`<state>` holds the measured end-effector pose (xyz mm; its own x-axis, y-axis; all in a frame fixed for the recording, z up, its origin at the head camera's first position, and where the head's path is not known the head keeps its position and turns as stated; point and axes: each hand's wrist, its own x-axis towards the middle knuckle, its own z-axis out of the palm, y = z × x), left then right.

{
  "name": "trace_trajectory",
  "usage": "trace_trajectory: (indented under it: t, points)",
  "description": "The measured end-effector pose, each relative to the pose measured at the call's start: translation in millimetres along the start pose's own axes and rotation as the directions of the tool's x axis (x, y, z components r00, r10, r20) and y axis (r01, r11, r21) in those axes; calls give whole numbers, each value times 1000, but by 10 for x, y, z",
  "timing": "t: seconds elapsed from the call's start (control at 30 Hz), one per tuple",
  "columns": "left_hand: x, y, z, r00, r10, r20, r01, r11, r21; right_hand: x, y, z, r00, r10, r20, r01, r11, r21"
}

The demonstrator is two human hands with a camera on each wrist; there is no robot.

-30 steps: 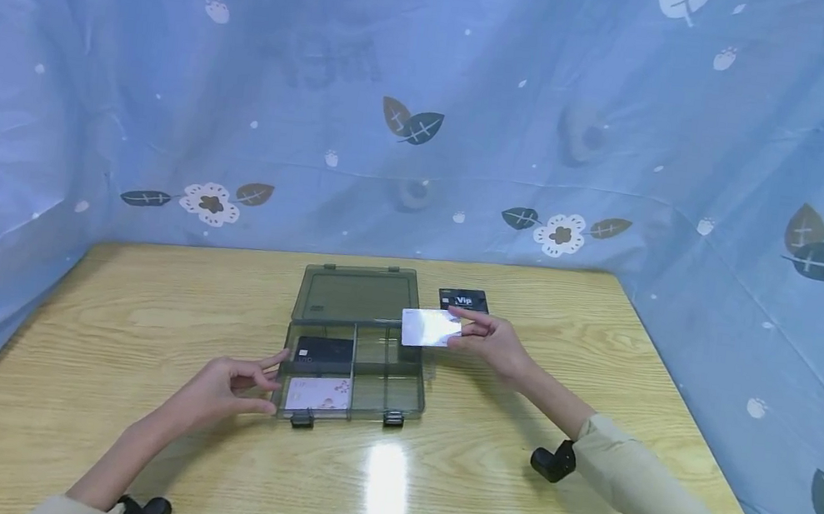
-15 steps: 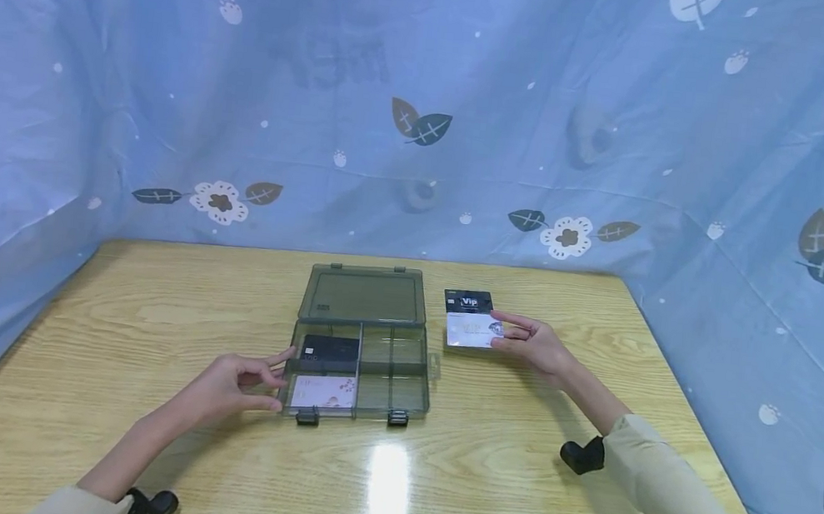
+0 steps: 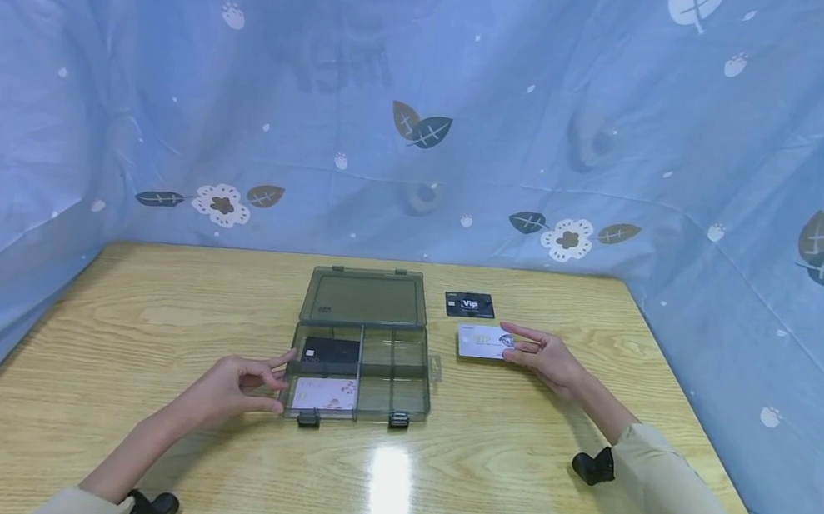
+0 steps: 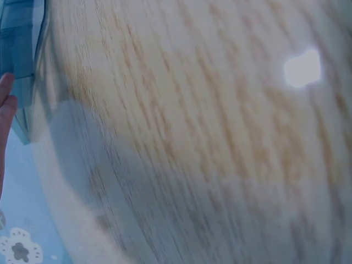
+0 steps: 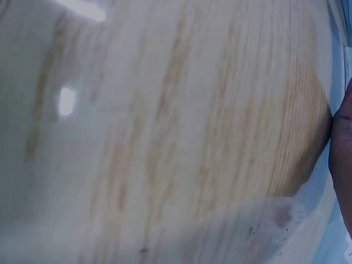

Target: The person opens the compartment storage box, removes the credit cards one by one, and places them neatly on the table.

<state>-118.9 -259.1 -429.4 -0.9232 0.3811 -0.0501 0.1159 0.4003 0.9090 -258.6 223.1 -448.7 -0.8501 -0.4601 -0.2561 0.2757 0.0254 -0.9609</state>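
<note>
A translucent grey-green divided box (image 3: pixel 391 411) lies on the table with its lid (image 3: pixel 366 297) folded back behind it. In its left compartments are a black card (image 3: pixel 331 351) and a pale card with a floral print (image 3: pixel 325 393). My left hand (image 3: pixel 235 389) rests its thumb and fingers against the box's left side. To the right of the box, my right hand (image 3: pixel 548 361) pinches the right end of a white VIP card (image 3: pixel 480 341). Whether that card touches the table cannot be told. A black Vip card (image 3: pixel 470 304) lies just behind it.
The wooden table (image 3: pixel 464 480) carries a bright glare streak near its front. A blue patterned curtain (image 3: pixel 332 156) hangs behind and along both sides. A clear plastic tab (image 3: pixel 435 367) sticks out at the box's right side.
My right hand has carried the white card from over the box's right part to the right, beside the box, uncovering the black Vip card. The left hand stays at the box.
</note>
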Motion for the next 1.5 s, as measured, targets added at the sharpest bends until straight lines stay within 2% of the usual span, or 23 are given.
trace_trajectory:
  t: [0.27, 0.4, 0.5, 0.67, 0.83, 1.0, 1.23, 1.37, 1.5]
  points:
    - [15, -13, -1, 1000, 21, 3, -20, 1000, -12, 43, 17, 15, 998, -32, -45, 29, 997, -71]
    - [12, -14, -2, 1000, 27, 7, -27, 999, -17, 72, -2, 27, 997, -43, -71, 31, 988, -152]
    - [4, -10, -4, 1000, 29, 9, -29, 999, -27, 114, -17, 36, 996, -62, -68, 48, 979, -198]
    - [-1, -14, -8, 999, 42, 7, -41, 999, -30, 206, -19, 41, 995, -88, -51, 77, 977, -197]
    - [10, -25, -3, 999, 40, 6, -39, 999, -28, 247, -25, 32, 995, -84, -51, 71, 976, -207]
    - [10, -30, -2, 999, 36, 5, -36, 999, -29, 266, -45, 26, 996, -86, -34, 74, 961, -266]
    - [9, -34, -7, 999, 39, -4, -39, 999, -10, 288, -82, 28, 989, -144, 29, 142, 892, -429]
    - [9, -35, -5, 999, 41, -7, -41, 999, -6, 310, -93, 23, 980, -195, 48, 189, 819, -541]
    - [8, -33, -3, 999, 39, -5, -39, 999, -11, 325, -81, 6, 961, -269, 70, 249, 725, -642]
